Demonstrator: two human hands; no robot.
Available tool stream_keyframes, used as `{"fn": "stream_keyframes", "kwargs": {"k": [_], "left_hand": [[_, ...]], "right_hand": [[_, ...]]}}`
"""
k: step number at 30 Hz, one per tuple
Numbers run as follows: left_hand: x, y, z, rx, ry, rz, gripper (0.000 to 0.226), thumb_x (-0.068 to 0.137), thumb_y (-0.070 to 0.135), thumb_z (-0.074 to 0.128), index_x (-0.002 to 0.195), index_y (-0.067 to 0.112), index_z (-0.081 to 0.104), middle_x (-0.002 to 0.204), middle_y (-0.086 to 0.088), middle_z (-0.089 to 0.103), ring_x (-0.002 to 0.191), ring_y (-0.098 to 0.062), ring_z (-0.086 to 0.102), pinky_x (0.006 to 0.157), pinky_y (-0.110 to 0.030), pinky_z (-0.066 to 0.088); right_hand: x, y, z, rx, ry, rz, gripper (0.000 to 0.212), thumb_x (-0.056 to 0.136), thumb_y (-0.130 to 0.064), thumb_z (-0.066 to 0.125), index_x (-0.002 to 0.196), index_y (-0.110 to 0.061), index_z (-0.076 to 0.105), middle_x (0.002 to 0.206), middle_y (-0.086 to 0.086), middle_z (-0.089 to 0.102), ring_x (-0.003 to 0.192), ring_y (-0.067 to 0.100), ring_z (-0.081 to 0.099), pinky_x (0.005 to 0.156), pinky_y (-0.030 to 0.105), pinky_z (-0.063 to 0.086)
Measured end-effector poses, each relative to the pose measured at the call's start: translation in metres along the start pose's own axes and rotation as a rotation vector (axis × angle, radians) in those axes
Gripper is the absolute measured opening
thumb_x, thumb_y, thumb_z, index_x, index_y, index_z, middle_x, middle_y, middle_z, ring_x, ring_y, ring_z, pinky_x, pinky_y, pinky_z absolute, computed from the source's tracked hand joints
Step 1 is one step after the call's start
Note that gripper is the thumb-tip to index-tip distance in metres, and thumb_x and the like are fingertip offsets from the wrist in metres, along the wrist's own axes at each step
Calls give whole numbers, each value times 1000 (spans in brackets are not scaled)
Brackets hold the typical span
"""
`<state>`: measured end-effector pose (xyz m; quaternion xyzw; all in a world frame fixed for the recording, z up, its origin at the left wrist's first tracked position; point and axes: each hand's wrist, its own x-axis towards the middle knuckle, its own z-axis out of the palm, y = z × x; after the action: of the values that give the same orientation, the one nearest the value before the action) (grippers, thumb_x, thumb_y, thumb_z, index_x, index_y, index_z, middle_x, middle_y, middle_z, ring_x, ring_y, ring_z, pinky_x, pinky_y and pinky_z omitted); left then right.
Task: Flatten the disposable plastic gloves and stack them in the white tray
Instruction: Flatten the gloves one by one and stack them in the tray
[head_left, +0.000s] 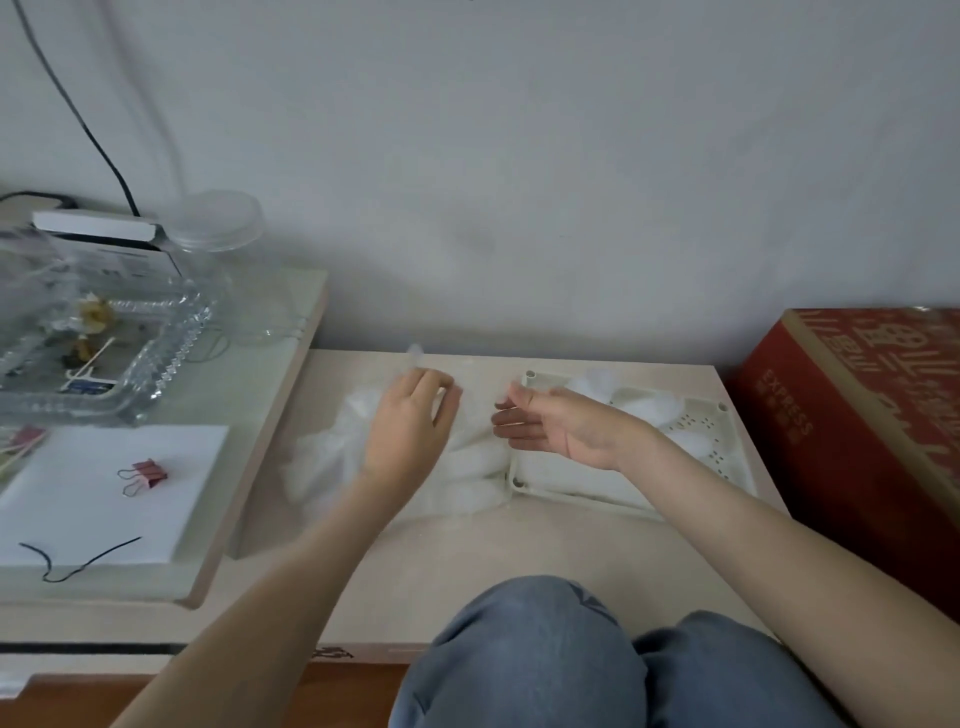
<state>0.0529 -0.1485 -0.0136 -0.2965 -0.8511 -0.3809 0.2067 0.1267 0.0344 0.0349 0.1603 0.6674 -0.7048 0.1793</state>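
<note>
Knees (545, 654) in blue denim fill the foreground, below both wrists. Beyond them the pale counter (467, 561) carries the work. A red carton (852, 415) stands well to the right of the right fingers.

- **White tray (693, 422):** under and beyond the right hand (561, 426). Deposited gloves (592, 387) lie in it, puffy rather than flat.
- **Unsorted pile (322, 467):** beneath and to the left of the left hand (405, 431).
- **Left fingers (441, 405):** curled, pinching a loose glove (415, 356) whose tip stands up just past the fingertips.
- **Right fingers (522, 396):** thumb and forefinger are drawn close together at the tray's left edge, the others loosely extended (whether film lies between them cannot be told through the blur).

Risks, as judged:

- Thin film clings, so a lift may drag neighbours out of the pile.
- A one-sided hold would let the glove fold back on itself.
- Pressing a fresh glove onto puffy ones would trap air. The stack would then sit lopsided and could slide over the low rim.
</note>
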Motion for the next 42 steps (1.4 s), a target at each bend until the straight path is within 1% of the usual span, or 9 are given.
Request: {"fn": "stream_keyframes", "kwargs": {"k": [9, 12, 16, 23, 26, 29, 32, 36, 42], "left_hand": [[19, 69, 28, -316, -283, 425, 27, 89, 30, 57, 98, 7, 69, 106, -2, 67, 97, -18, 62, 88, -27, 47], [19, 78, 33, -427, -390, 371, 31, 93, 35, 52, 107, 13, 68, 118, 3, 64, 106, -11, 60, 94, -24, 46], [20, 82, 48, -483, -344, 295, 28, 93, 26, 49, 109, 13, 68, 126, 0, 60, 119, -10, 54, 102, -20, 39], [32, 68, 87, -356, -361, -208, 74, 84, 30, 67, 146, 17, 28, 151, -3, 29, 141, -15, 22, 116, -33, 19], [45, 63, 101, -610, -631, -513, 94, 77, 42, 75, 149, 24, 18, 140, 4, 39, 130, -14, 39, 109, -37, 33], [56, 59, 115, -597, -879, -500, 57, 78, 47, 71, 125, 22, 53, 114, 4, 64, 107, -12, 59, 100, -36, 44], [59, 62, 134, -536, -862, -458, 12, 88, 27, 66, 87, 15, 66, 76, 3, 66, 72, -6, 60, 82, -27, 47], [61, 66, 149, -356, -833, -374, 17, 94, 24, 57, 83, 11, 61, 59, 4, 59, 44, -3, 48, 54, -18, 40], [70, 66, 165, -44, -765, -162, 14, 94, 37, 53, 86, 25, 53, 64, 9, 55, 76, -22, 54, 73, -32, 36]], "right_hand": [[-13, -1, -30, 463, 47, -160, 31, 94, -30, 47, 88, -8, 68, 76, 4, 67, 69, 18, 69, 58, 21, 54], [-23, 9, -50, 430, 132, -189, 39, 99, -21, 41, 75, -8, 69, 68, 2, 66, 71, 15, 69, 55, 18, 50], [-31, 22, -72, 487, 129, -317, 18, 96, -17, 52, 104, -1, 55, 94, 15, 60, 95, 21, 60, 95, 33, 48], [-37, 42, -104, 637, 319, -160, 10, 96, -3, 49, 94, -4, 59, 78, 9, 70, 80, 23, 72, 70, 28, 59], [-41, 50, -115, 601, 326, -116, 15, 96, 0, 47, 95, -5, 61, 78, 9, 70, 77, 23, 71, 72, 29, 60], [-42, 56, -123, 551, 323, -67, 19, 97, 0, 44, 97, -8, 62, 83, 12, 72, 78, 24, 72, 69, 28, 60], [-36, 62, -132, 525, 362, -28, 19, 97, -1, 45, 100, -10, 62, 86, 11, 72, 76, 23, 73, 61, 28, 57], [-28, 70, -145, 387, 438, 12, 12, 96, -12, 53, 101, -11, 64, 87, 3, 64, 67, 13, 64, 52, 23, 52], [-24, 84, -168, 329, 477, 9, 23, 91, -21, 64, 112, -14, 58, 96, 7, 64, 64, 14, 52, 57, 27, 44]]}}
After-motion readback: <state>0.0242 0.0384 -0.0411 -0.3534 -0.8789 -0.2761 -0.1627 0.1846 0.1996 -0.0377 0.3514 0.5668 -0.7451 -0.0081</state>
